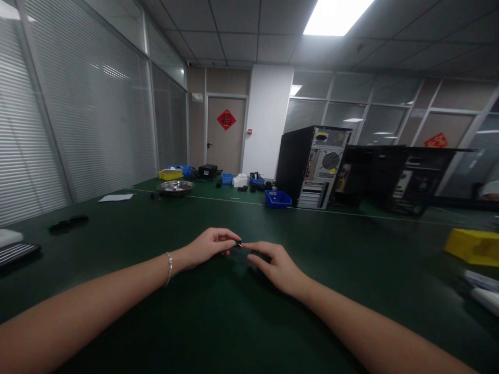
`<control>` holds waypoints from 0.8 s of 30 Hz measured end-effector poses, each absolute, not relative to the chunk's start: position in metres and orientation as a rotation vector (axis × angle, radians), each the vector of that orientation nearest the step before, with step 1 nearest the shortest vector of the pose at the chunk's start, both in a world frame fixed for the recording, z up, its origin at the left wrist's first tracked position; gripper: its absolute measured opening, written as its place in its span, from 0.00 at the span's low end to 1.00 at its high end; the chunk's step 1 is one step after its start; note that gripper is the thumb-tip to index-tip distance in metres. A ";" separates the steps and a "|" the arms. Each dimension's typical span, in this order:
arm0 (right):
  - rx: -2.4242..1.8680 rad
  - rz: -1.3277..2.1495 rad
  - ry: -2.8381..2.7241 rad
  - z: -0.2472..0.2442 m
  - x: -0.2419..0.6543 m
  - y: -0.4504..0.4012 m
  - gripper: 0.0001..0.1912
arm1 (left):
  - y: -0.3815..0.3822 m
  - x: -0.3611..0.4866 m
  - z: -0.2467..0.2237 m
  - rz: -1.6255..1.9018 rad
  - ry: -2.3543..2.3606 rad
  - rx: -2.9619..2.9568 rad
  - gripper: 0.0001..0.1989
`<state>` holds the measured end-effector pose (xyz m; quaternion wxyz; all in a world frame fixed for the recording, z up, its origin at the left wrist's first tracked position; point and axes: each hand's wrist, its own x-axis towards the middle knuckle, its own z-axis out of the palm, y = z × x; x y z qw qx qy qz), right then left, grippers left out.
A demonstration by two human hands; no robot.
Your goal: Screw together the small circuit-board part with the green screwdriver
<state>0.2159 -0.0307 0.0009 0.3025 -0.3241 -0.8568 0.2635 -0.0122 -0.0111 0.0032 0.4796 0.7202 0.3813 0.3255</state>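
Observation:
Between thumb and fingers, my left hand (213, 243) pinches a small dark piece (238, 243) with a bright glint on it, too small to name. The index fingertip of my right hand (278, 266) reaches to the right end of that piece and seems to touch it. My right thumb is held apart, below the index finger. Both hands are just above the green table top (218, 322), near its middle.
Beyond the hands stand a blue bin (278, 199), a black computer tower (296, 166) and a steel dish (175, 187). A yellow bin (473, 246) is at the right, a keyboard-like black item (18, 254) at the left. White paper (116, 198) lies further back.

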 end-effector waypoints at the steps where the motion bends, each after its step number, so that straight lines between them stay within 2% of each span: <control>1: -0.861 0.714 -2.266 0.001 0.216 -0.030 0.18 | -0.011 -0.013 0.003 0.796 0.939 1.761 0.16; 9: -0.881 0.761 -2.206 -0.001 0.217 -0.030 0.17 | -0.012 -0.013 0.003 0.814 0.889 1.751 0.19; 24: -0.927 1.024 -2.105 -0.012 0.217 -0.024 0.18 | -0.019 -0.012 0.006 0.881 0.865 1.718 0.17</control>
